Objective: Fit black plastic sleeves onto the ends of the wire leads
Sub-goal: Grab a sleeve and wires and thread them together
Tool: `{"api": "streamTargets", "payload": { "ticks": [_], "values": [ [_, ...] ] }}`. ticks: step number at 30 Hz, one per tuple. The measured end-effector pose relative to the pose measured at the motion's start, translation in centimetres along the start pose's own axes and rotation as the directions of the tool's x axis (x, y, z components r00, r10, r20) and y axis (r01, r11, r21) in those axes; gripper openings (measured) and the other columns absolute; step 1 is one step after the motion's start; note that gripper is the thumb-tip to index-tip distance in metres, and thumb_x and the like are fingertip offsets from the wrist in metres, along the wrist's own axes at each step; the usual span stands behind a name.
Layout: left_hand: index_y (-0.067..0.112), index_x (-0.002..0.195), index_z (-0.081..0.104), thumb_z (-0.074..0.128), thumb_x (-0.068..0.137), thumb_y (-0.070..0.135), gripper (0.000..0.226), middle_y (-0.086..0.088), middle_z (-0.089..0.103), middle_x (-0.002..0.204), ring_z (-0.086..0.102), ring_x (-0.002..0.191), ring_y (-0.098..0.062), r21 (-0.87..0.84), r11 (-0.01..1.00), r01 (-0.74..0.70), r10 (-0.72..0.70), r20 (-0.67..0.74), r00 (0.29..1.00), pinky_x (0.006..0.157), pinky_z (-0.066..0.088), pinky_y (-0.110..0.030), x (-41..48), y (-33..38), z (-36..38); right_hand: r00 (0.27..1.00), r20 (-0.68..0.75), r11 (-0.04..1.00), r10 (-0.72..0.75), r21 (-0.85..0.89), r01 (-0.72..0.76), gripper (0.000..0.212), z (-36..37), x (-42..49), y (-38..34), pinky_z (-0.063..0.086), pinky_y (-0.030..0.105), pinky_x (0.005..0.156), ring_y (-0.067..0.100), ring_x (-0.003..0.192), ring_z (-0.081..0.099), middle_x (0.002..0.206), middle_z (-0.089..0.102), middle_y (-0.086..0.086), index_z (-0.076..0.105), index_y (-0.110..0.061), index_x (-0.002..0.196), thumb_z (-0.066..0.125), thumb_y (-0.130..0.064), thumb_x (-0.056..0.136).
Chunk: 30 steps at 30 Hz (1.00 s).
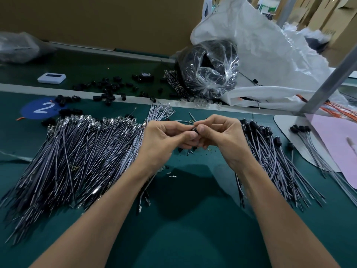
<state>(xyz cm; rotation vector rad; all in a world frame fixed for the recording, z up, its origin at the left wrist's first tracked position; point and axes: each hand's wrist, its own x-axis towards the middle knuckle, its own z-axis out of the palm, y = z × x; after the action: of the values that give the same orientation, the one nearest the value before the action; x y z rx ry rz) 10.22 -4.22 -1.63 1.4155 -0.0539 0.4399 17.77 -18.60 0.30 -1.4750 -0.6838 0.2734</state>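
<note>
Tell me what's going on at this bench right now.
A person is working with both hands over a green table. The left hand and right hand meet in the middle, pinching a black sleeve between them. A pile of bare wire leads lies to the left; capped leads lie to the right. Loose sleeves are scattered behind.

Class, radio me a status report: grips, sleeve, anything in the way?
Left grip and right grip together, pinching one black sleeve. Bare leads piled left, sleeved leads right. Nothing blocking the grips.
</note>
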Motion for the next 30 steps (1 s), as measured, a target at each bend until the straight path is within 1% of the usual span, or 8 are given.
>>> {"api": "streamTargets", "payload": {
  "ticks": [4, 8, 15, 18, 20, 23, 27, 30],
  "values": [
    [0.01, 0.102, 0.072, 0.067, 0.08, 0.026, 0.028, -0.012, 0.076, 0.082, 0.075, 0.073, -0.025, -0.036, 0.996, 0.085, -0.08, 0.124, 0.989, 0.063, 0.059, -0.026, -0.2, 0.3, 0.1, 0.999, -0.004, 0.999, 0.052, -0.007, -0.052, 0.012, -4.1, -1.3, -1.7, 0.052, 0.02, 0.06, 0.014, 0.068, 0.061, 0.082, 0.071, 0.007, 0.073, -0.015, 0.082, 0.064, -0.023, 0.082],
    [0.013, 0.099, 0.071, 0.055, 0.087, 0.041, 0.035, -0.011, 0.076, 0.08, 0.074, 0.07, -0.027, -0.041, 0.999, 0.031, -0.033, -0.043, 0.999, 0.061, 0.059, -0.028, 0.2, 0.5, -0.7, 0.991, -0.12, 0.992, 0.055, 0.117, -0.041, 0.023, -12.3, -3.2, -5.2, 0.053, 0.016, 0.059, 0.009, 0.066, 0.065, 0.092, 0.073, 0.008, 0.073, -0.016, 0.085, 0.053, -0.024, 0.092],
    [0.012, 0.088, 0.073, 0.041, 0.097, 0.048, 0.049, -0.008, 0.075, 0.074, 0.073, 0.067, -0.024, -0.098, 0.995, -0.036, 0.002, -0.33, 0.944, 0.059, 0.056, -0.025, 0.9, 1.6, -1.3, 0.925, -0.35, 0.875, 0.148, -0.39, -0.288, 0.027, -18.8, -2.5, -4.9, 0.05, 0.013, 0.054, 0.009, 0.059, 0.057, 0.078, 0.068, 0.006, 0.076, -0.013, 0.091, 0.068, -0.034, 0.076],
    [0.013, 0.091, 0.072, 0.04, 0.102, 0.044, 0.046, -0.005, 0.075, 0.073, 0.072, 0.065, -0.021, -0.105, 0.992, -0.067, 0.014, -0.443, 0.897, 0.058, 0.055, -0.024, 1.0, 2.3, -1.9, 0.885, -0.464, 0.744, 0.033, -0.58, -0.332, 0.033, -16.7, -1.5, -3.0, 0.055, 0.025, 0.064, 0.016, 0.064, 0.066, 0.087, 0.07, 0.005, 0.07, -0.009, 0.113, 0.067, -0.031, 0.088],
    [0.012, 0.098, 0.071, 0.042, 0.101, 0.045, 0.044, -0.004, 0.075, 0.073, 0.07, 0.063, -0.019, -0.124, 0.99, -0.067, -0.006, -0.516, 0.856, 0.057, 0.055, -0.024, 1.0, 2.5, -2.2, 0.867, -0.491, 0.766, -0.089, -0.59, -0.255, 0.031, -13.9, -1.3, -2.5, 0.053, 0.027, 0.066, 0.016, 0.067, 0.068, 0.095, 0.069, 0.002, 0.065, -0.014, 0.119, 0.063, -0.029, 0.092],
    [0.012, 0.103, 0.068, 0.042, 0.102, 0.045, 0.042, -0.005, 0.075, 0.074, 0.069, 0.061, -0.018, -0.142, 0.989, -0.047, -0.044, -0.58, 0.813, 0.056, 0.054, -0.024, 1.1, 2.6, -2.5, 0.943, -0.308, 0.768, -0.124, -0.632, -0.105, 0.015, -8.1, -1.1, -2.1, 0.052, 0.016, 0.055, 0.006, 0.058, 0.065, 0.088, 0.071, -0.002, 0.068, -0.02, 0.106, 0.064, -0.019, 0.092],
    [0.015, 0.1, 0.068, 0.049, 0.102, 0.033, 0.027, -0.001, 0.074, 0.074, 0.067, 0.062, -0.015, -0.035, 0.999, -0.003, -0.019, -0.611, 0.791, 0.057, 0.053, -0.022, 1.4, 2.5, -3.0, 0.996, 0.091, 0.707, 0.023, -0.706, 0.048, 0.011, 0.2, -1.0, -0.6, 0.052, 0.016, 0.062, 0.011, 0.06, 0.063, 0.076, 0.072, -0.004, 0.076, -0.013, 0.094, 0.066, -0.01, 0.09],
    [0.017, 0.096, 0.069, 0.057, 0.098, 0.02, 0.013, 0.003, 0.074, 0.075, 0.067, 0.064, -0.012, 0.05, 0.995, 0.092, -0.042, -0.614, 0.788, 0.06, 0.052, -0.023, 1.7, 2.5, -3.4, 0.989, 0.107, 0.637, 0.103, -0.771, 0.017, 0.024, 4.6, 0.3, 0.6, 0.053, 0.026, 0.074, 0.02, 0.068, 0.063, 0.077, 0.071, 0.005, 0.074, -0.005, 0.085, 0.062, -0.024, 0.095]
  ]
}}
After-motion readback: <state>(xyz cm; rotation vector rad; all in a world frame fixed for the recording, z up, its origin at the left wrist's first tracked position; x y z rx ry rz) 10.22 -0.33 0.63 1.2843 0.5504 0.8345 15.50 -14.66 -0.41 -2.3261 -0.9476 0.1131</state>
